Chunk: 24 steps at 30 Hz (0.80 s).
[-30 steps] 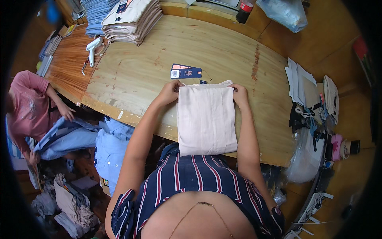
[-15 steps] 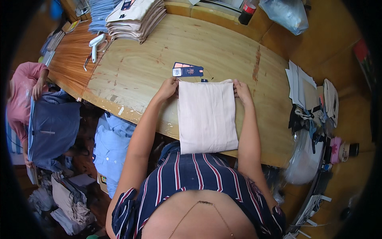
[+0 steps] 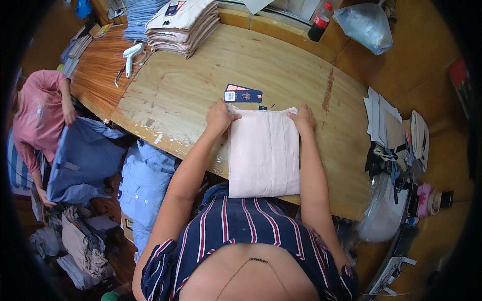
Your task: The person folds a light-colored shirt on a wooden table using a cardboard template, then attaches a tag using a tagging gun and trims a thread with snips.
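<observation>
A pale pink folded garment (image 3: 264, 155) lies at the front of the wooden table, its near end overhanging the edge against my striped top. My left hand (image 3: 220, 118) pinches its far left corner, thumb on top and fingers mostly underneath or behind. At the far right corner my right hand (image 3: 303, 120) does likewise, its thumb resting on the cloth. Just beyond the far edge, dark blue hang tags (image 3: 245, 95) with pink and white parts lie flat on a string. A small dark label (image 3: 262, 108) pokes out from the garment's far edge.
At the far left stand a stack of folded pink garments (image 3: 185, 35) and a blue stack (image 3: 139, 20). A white handheld tool (image 3: 131, 56) lies near them. Blue shirts (image 3: 145, 175) hang left of me. A co-worker in pink (image 3: 42, 108) holds a blue garment (image 3: 88, 160).
My thumbs have come over onto the top of the pink garment at both far corners. The whole view has shifted slightly. The co-worker's blue garment has swung to the right.
</observation>
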Tool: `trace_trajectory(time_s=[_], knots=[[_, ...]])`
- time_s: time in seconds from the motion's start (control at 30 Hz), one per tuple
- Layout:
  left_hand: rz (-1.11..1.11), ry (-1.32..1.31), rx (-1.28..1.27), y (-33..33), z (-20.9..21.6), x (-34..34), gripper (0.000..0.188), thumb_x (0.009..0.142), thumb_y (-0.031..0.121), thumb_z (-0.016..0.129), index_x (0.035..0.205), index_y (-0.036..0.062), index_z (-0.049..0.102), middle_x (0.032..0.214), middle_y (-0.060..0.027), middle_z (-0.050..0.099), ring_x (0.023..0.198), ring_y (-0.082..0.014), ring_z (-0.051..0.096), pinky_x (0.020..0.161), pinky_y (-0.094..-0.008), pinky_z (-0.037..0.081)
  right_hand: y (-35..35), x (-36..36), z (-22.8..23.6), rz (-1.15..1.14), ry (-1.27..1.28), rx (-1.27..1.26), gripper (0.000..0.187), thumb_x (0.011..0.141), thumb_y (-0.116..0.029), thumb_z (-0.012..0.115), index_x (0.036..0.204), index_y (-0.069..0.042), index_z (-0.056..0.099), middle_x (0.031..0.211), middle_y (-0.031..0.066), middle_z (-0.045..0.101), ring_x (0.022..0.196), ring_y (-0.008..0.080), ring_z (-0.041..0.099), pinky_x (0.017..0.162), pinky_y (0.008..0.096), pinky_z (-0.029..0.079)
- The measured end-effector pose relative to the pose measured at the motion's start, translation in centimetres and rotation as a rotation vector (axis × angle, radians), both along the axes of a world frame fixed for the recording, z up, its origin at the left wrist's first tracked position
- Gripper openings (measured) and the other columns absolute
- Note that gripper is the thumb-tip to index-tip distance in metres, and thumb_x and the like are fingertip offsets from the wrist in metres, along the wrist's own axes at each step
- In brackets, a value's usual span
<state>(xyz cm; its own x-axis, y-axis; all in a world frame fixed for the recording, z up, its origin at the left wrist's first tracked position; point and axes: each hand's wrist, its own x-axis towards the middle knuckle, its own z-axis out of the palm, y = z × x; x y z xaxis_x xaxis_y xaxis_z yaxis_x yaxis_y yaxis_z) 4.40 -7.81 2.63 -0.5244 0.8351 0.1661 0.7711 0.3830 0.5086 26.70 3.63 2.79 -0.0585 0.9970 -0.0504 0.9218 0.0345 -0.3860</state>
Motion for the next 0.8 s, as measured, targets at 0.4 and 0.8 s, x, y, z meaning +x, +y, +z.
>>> trace_trajectory(time_s=[0.4,0.8], knots=[[-0.307,-0.540,0.403,3.4,6.1,0.4,0.021,0.064,0.001,0.070,0.072,0.0039,0.051,0.068,-0.0012,0.056,0.069,-0.0105,0.054,0.060,-0.0230,0.043,0.5,3.3,9.2,0.201,0.412,0.379,0.027,0.074,-0.019,0.063,0.091,0.000,0.054,0.084,0.0189,0.060,0.079,0.0286,0.060,0.068,0.0363,0.045],[-0.975,0.038,0.441,-5.7,6.0,2.0,0.020,0.067,0.001,0.056,0.087,0.0022,0.056,0.081,-0.0116,0.054,0.076,-0.0261,0.054,0.065,-0.0319,0.045,-12.9,10.9,4.5,0.464,0.323,0.646,0.029,0.064,0.011,0.049,0.085,-0.006,0.059,0.092,0.0096,0.062,0.087,0.0260,0.060,0.074,0.0328,0.048]])
